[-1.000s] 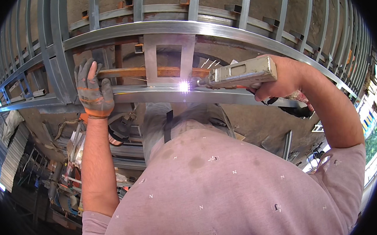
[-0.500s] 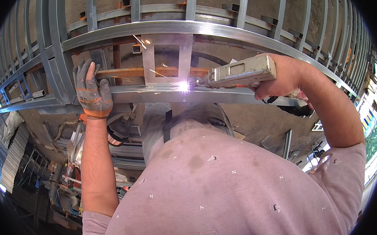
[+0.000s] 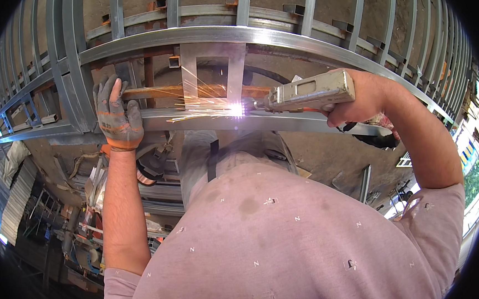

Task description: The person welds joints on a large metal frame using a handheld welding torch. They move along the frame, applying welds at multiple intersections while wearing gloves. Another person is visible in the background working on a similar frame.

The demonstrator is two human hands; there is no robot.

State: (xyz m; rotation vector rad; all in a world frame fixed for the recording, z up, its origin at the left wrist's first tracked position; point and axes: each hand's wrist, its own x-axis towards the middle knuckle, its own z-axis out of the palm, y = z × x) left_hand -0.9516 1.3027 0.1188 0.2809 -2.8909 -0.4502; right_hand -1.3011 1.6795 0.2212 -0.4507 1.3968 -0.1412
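Observation:
My right hand is closed around the handle of a pale, worn handheld welding gun. The gun points left, its tip at a bright white spot where a flat rectangular metal frame piece meets a square steel tube. Orange sparks spray leftward from that spot. My left hand, in a grey and orange work glove, lies across the same tube left of the weld. Its fingers stretch away from me with the thumb apart, and one fingertip is bare. Behind the frame piece runs a rusty bar.
A thicker curved rail with several upright bars spans the far side. Short square tube ends stick out beneath it. At the lower left are metal stock and clutter. A dark striped shoe stands on the ground below the tube.
The welding gun and my right hand have shifted slightly right, and the bright spot with them. The spark spray has grown into a wide fan. My left hand stays in place.

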